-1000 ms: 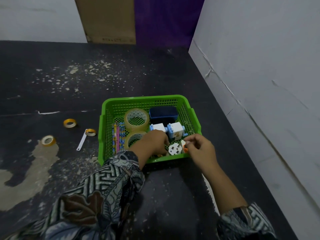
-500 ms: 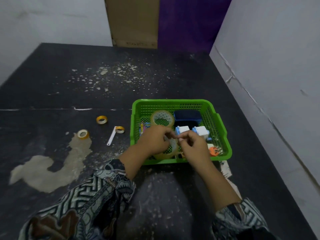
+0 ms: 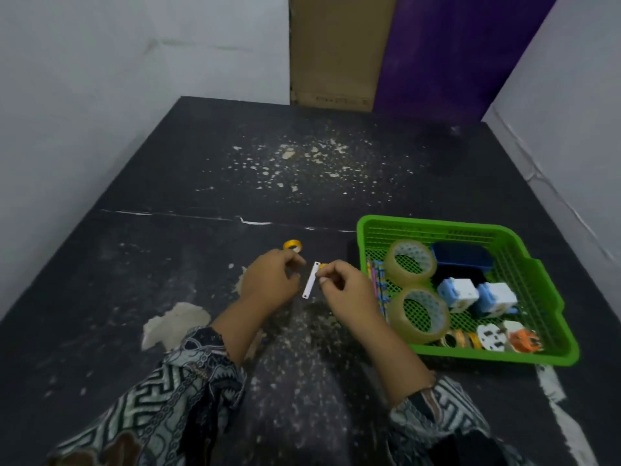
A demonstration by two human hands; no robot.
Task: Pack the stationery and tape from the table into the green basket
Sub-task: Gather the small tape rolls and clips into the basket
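The green basket (image 3: 551, 356) stands on the right of the dark table. It holds two large clear tape rolls (image 3: 410, 262), pencils, a blue box, two white-and-blue cubes and small tape rolls. Left of it on the table lie a small yellow tape roll (image 3: 291, 245) and a white strip (image 3: 311, 280). My right hand (image 3: 347, 292) pinches another small yellow roll (image 3: 323, 265) at the strip's top end. Beside the strip, my left hand (image 3: 268, 284) curls down over the table; what lies under it is hidden.
Walls close the table in on the left and right. A cardboard panel (image 3: 336, 48) and a purple panel (image 3: 453, 52) stand at the back. Pale chipped patches (image 3: 174, 319) and flecks mark the tabletop.
Both hands left the basket and moved left to the small items on the table. The large clear tape roll they held now lies in the basket. My view swung left.
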